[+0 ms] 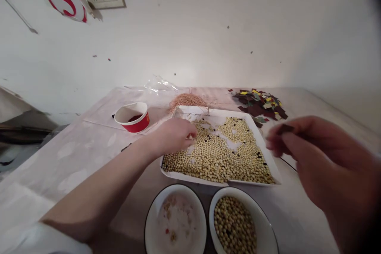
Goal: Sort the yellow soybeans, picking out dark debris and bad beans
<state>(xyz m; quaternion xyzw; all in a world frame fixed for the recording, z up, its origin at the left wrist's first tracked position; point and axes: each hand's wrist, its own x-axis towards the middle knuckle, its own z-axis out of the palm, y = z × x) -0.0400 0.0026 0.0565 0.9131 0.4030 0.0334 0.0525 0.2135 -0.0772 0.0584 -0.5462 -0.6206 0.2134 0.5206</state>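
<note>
A shallow white tray (275,176) holds a layer of pale yellowish beans (214,158) with dark ones scattered among them. Over the tray's left side is my left hand (175,135), its fingers curled together at the beans; what they grip, if anything, is hidden. To the right of the tray, slightly blurred, my right hand (315,154) pinches a small dark brown flat piece (285,128) between thumb and fingers. In front of the tray stand a white bowl (150,226) with a few bits inside and another bowl (268,234) partly filled with beans (233,222).
A red-and-white paper cup (135,127) with dark red contents stands left. Behind the tray lie a tangle of thin copper-coloured strands (187,101) and clear plastic (160,85). Brown, yellow and grey flat pieces (258,105) are heaped at the back right, near the wall (202,27).
</note>
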